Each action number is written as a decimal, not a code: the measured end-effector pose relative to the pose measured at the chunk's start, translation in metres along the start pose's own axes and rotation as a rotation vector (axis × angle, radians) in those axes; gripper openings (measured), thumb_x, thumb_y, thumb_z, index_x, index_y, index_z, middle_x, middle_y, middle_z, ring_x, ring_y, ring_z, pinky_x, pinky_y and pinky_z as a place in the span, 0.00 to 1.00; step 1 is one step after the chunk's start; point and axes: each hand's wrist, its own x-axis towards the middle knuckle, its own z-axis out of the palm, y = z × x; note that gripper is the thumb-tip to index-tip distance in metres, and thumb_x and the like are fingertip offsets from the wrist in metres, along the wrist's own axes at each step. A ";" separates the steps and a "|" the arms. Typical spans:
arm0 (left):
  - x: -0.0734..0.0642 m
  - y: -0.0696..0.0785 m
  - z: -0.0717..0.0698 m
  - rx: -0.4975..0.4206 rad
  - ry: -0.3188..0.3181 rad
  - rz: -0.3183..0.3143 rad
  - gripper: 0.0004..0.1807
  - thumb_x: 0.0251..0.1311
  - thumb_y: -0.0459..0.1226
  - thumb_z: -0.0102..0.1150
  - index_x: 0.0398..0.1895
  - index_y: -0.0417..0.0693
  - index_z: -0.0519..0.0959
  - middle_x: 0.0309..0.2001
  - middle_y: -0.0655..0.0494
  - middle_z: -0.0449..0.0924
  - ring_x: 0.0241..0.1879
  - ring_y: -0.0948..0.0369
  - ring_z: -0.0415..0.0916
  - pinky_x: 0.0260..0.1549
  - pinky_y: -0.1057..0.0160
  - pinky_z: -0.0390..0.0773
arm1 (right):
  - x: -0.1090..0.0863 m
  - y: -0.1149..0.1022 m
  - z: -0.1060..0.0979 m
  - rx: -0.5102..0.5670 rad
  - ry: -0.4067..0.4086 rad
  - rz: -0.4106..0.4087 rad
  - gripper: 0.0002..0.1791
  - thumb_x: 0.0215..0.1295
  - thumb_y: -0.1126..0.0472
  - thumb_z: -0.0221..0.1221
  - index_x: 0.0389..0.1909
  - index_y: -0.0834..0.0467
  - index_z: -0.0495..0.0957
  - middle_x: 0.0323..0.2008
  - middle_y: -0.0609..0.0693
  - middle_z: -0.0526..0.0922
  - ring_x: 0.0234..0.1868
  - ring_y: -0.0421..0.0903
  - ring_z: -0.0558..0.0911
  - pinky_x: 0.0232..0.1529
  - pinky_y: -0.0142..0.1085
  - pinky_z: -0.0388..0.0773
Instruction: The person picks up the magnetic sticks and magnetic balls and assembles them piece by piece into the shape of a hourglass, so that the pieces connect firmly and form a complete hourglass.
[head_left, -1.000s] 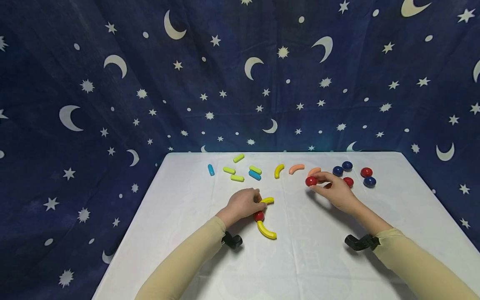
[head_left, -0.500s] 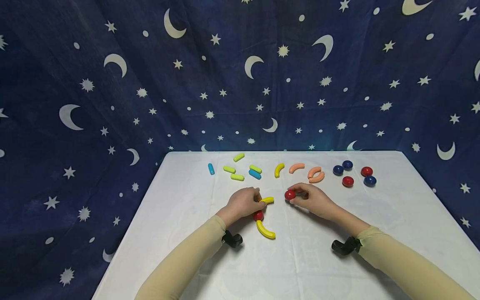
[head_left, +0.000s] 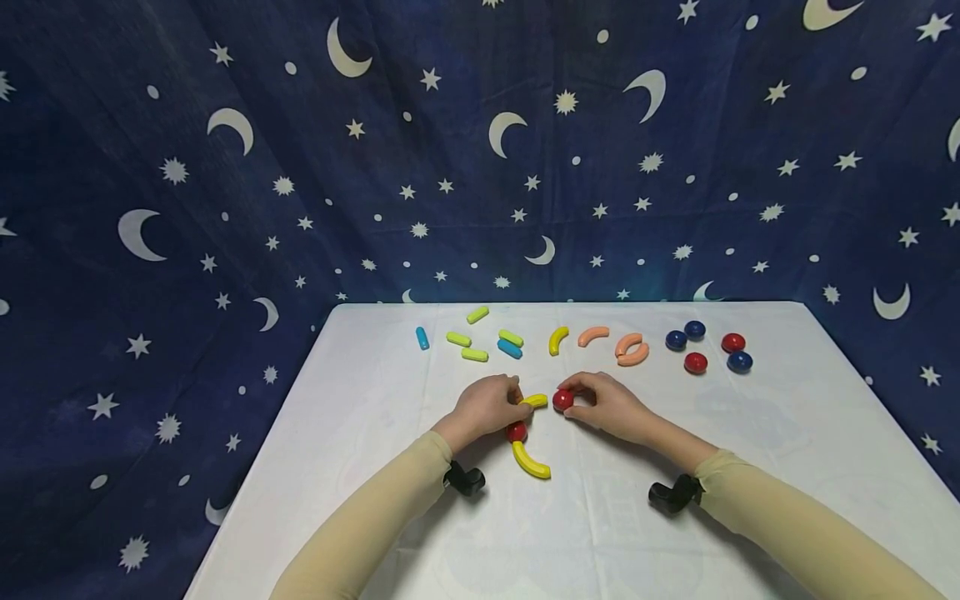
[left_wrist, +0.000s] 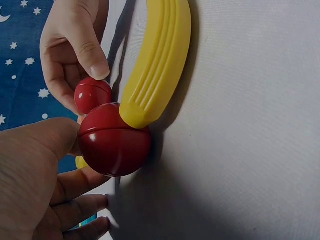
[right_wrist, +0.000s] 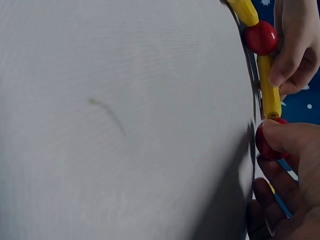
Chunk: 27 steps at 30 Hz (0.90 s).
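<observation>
A chain of toy pieces lies mid-table: a red ball (head_left: 517,432) with a ridged yellow curved piece (head_left: 531,461) running down from it and a second yellow curved piece (head_left: 537,401) above. Between thumb and fingers, my left hand (head_left: 486,405) pinches that upper yellow piece, hiding its inner end. My right hand (head_left: 611,408) holds another red ball (head_left: 562,401) by its sides, right at the free end of the upper piece. In the right wrist view this ball (right_wrist: 267,142) appears to meet the yellow end; whether it is joined I cannot tell.
Lime sticks (head_left: 474,355) and blue sticks (head_left: 510,348) lie at the back left. Another yellow curved piece (head_left: 558,341) and pink curved pieces (head_left: 633,355) lie at back centre. Red balls (head_left: 696,362) and blue balls (head_left: 739,362) sit at the back right. Behind hangs a star-patterned curtain (head_left: 480,183).
My right hand has brought the red ball leftward and toward me from near the pink pieces to the yellow piece's end. My left hand has stayed in place.
</observation>
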 end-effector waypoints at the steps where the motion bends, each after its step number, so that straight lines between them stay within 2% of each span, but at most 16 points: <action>1: 0.000 0.000 0.000 -0.001 -0.002 -0.001 0.09 0.62 0.48 0.66 0.31 0.55 0.80 0.26 0.63 0.76 0.28 0.63 0.72 0.29 0.65 0.71 | 0.000 -0.001 0.001 -0.005 -0.005 0.001 0.22 0.61 0.55 0.73 0.55 0.49 0.82 0.47 0.43 0.82 0.50 0.46 0.76 0.55 0.47 0.74; 21: 0.000 -0.001 0.000 0.005 -0.003 0.000 0.09 0.62 0.47 0.65 0.31 0.55 0.79 0.27 0.63 0.76 0.28 0.64 0.72 0.29 0.65 0.71 | 0.002 -0.009 0.008 -0.022 0.004 0.016 0.21 0.60 0.56 0.74 0.53 0.48 0.82 0.46 0.42 0.82 0.53 0.48 0.75 0.59 0.51 0.73; 27: 0.000 -0.001 -0.001 -0.003 -0.005 -0.002 0.10 0.62 0.48 0.65 0.31 0.55 0.79 0.27 0.63 0.76 0.28 0.63 0.72 0.29 0.65 0.71 | 0.003 -0.007 0.009 -0.023 0.026 -0.005 0.25 0.57 0.53 0.76 0.56 0.51 0.81 0.48 0.44 0.82 0.54 0.47 0.77 0.60 0.50 0.74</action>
